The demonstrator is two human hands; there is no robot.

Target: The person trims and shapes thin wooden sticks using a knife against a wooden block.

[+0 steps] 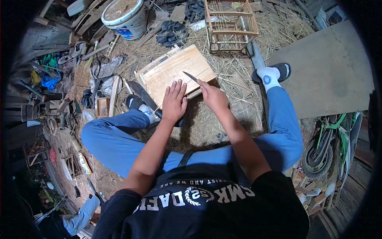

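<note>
In front of me, between my feet, is a pale wooden box or block of boards (187, 59) with a flat top. My left hand (174, 101) lies flat on its near edge, fingers stretched out. A knife (190, 76) with a dark, narrow blade is held in my right hand (214, 97), its tip pointing up and left over the wood. The handle is hidden inside my closed fingers. Whether the blade touches the wood I cannot tell. Rough strips of wood (157, 61) run along the far left side of the box.
A white bucket (129, 30) stands at the back left, a small slatted wooden frame (232, 32) at the back. Straw covers the floor. A large flat board (326, 71) lies right, above a green motorbike (330, 139). Scrap wood and tools litter the left.
</note>
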